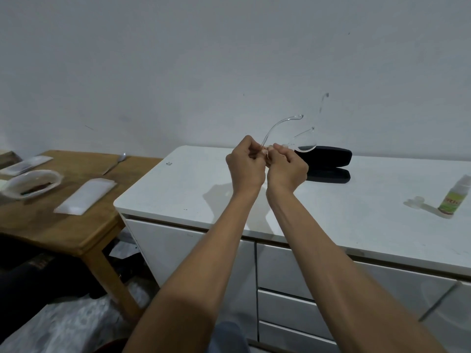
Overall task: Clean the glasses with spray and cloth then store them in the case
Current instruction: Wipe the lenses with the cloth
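Both the left hand (245,166) and right hand (287,166) grip the clear glasses (304,146) with closed fingers, perhaps through a cloth, above the worktop (198,179), the open case (331,164) at 3 o'clock.

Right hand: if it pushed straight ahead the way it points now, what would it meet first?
Probably the open black case lying just beyond the right hand, then the wall. Depth is unclear; the hand may pass above it.

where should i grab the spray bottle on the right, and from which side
Grip the spray bottle around its round labelled body, below the white nozzle, coming in from the side nearest you. It stands upright on the white cabinet, so a sideways wrap looks steadier than pinching the narrow top. The right hand is probably nearer, but both hands now hold the glasses.
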Demonstrator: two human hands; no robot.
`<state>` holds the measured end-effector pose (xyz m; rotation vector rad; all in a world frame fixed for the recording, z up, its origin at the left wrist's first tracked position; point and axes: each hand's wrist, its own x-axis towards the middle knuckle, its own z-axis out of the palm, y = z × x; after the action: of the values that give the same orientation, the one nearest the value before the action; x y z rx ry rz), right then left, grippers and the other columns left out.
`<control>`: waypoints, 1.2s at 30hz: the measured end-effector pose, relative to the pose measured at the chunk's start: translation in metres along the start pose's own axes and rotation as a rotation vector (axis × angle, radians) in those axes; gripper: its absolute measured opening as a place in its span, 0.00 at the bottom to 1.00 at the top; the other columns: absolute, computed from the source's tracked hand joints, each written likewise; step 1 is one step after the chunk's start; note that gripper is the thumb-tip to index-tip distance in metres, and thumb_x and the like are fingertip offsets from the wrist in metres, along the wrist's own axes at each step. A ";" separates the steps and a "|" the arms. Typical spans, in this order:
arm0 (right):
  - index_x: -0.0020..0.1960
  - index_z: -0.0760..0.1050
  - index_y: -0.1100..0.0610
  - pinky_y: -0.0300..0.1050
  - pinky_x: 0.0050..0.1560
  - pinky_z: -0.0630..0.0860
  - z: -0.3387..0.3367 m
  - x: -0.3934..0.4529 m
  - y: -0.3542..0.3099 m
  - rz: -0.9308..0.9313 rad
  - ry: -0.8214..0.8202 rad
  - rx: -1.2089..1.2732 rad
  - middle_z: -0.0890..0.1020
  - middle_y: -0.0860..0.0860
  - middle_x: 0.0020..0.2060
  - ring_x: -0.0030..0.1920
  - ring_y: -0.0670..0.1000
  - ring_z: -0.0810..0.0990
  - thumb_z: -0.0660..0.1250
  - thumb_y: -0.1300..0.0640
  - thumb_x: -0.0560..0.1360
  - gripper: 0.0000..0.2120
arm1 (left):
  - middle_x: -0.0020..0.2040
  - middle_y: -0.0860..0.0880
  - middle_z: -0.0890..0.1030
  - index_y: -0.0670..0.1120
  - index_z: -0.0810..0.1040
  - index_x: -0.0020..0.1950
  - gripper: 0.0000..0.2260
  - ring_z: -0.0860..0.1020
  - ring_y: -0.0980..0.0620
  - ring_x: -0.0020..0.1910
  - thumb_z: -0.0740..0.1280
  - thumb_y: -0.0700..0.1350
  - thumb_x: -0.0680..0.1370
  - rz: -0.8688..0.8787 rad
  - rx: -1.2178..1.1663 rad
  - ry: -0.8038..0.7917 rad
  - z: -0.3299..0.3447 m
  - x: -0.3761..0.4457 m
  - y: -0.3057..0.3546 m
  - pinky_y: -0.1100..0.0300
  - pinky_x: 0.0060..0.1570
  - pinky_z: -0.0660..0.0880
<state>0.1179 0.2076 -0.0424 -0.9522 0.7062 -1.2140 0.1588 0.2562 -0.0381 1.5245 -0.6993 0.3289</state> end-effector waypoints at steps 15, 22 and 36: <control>0.41 0.86 0.63 0.45 0.41 0.84 -0.038 0.018 -0.015 0.039 -0.361 -0.321 0.85 0.56 0.33 0.32 0.52 0.83 0.75 0.70 0.70 0.04 | 0.36 0.44 0.84 0.43 0.74 0.36 0.11 0.82 0.43 0.34 0.72 0.32 0.73 -0.082 0.047 -0.032 -0.007 0.003 -0.023 0.51 0.39 0.80; 0.42 0.86 0.56 0.50 0.51 0.85 -0.017 0.006 -0.002 -0.070 0.058 -0.126 0.88 0.48 0.38 0.44 0.50 0.88 0.74 0.67 0.70 0.07 | 0.34 0.43 0.84 0.44 0.73 0.37 0.11 0.83 0.46 0.34 0.71 0.32 0.73 -0.014 -0.008 -0.038 0.003 -0.003 -0.007 0.50 0.38 0.81; 0.46 0.87 0.63 0.47 0.45 0.85 -0.028 0.020 -0.019 0.034 -0.489 -0.267 0.85 0.56 0.35 0.36 0.51 0.85 0.72 0.69 0.73 0.06 | 0.36 0.42 0.84 0.40 0.75 0.38 0.08 0.82 0.46 0.35 0.70 0.30 0.73 -0.083 -0.005 -0.007 -0.008 0.015 -0.008 0.58 0.36 0.79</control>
<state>0.0897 0.1800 -0.0379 -1.3917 0.4930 -0.8185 0.1769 0.2605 -0.0341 1.5462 -0.6404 0.2590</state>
